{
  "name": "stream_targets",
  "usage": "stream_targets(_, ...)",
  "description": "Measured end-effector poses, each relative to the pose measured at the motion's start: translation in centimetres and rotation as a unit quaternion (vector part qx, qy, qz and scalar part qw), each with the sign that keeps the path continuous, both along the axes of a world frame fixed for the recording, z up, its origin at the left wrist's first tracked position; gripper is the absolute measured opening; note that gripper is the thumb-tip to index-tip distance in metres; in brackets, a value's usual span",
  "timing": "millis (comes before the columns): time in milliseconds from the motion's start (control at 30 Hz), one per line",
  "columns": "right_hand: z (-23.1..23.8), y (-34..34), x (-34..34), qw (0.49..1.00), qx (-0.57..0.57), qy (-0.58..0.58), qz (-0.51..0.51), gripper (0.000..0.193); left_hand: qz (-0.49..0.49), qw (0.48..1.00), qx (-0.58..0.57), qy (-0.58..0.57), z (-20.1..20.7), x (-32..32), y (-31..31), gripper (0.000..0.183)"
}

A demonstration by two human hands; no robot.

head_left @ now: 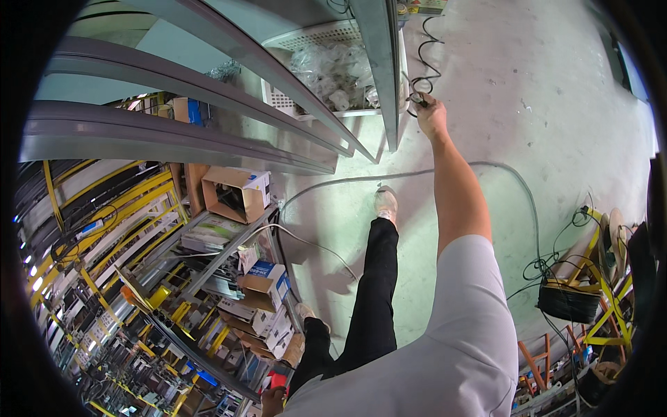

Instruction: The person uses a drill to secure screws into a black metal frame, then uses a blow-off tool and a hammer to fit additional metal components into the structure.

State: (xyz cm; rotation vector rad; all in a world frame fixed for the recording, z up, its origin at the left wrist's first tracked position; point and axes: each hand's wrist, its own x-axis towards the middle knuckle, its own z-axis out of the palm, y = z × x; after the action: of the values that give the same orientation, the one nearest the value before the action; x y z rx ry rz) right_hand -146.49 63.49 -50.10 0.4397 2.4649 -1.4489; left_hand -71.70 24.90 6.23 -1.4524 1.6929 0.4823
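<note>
Black coiled cable (438, 74): far, right of the white crate (279, 101)
Right hand (432, 117): closed around the cable
Left hand (272, 401): near edge, cut off; grip can't be made out

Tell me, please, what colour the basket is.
The basket is white; the head view shows it best.

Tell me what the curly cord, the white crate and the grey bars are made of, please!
The cord looks like smooth, dark plastic or rubber, because it bends in springy loops. The crate is probably hard, matt plastic: see its rows of holes. The bars seem to be metal with a soft shine and crisp edges, though plastic is possible.
</note>
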Motion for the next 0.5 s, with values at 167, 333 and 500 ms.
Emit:
stream_targets(167, -3.6, 0.4, -1.1, 0.998, 0.054, -0.006, 0.03, 0.042, -0.016, 0.997, 0.06, 0.038, -1.9, -1.0, 1.3, 0.033)
stream_targets(333, -4.5, 1.2, 10.3, 0.984, 0.166, -0.047, 0.047, 0.042, -0.049, 0.996, 0.064, 0.033, -2.1, 3.1, 3.6, 0.027)
stream_targets(500, -8.5, 13.4, 36.6, 0.725, 0.271, -0.246, 0.584, 0.028, -0.063, 0.991, 0.108, 0.056, -5.2, -3.1, 3.7, 0.043)
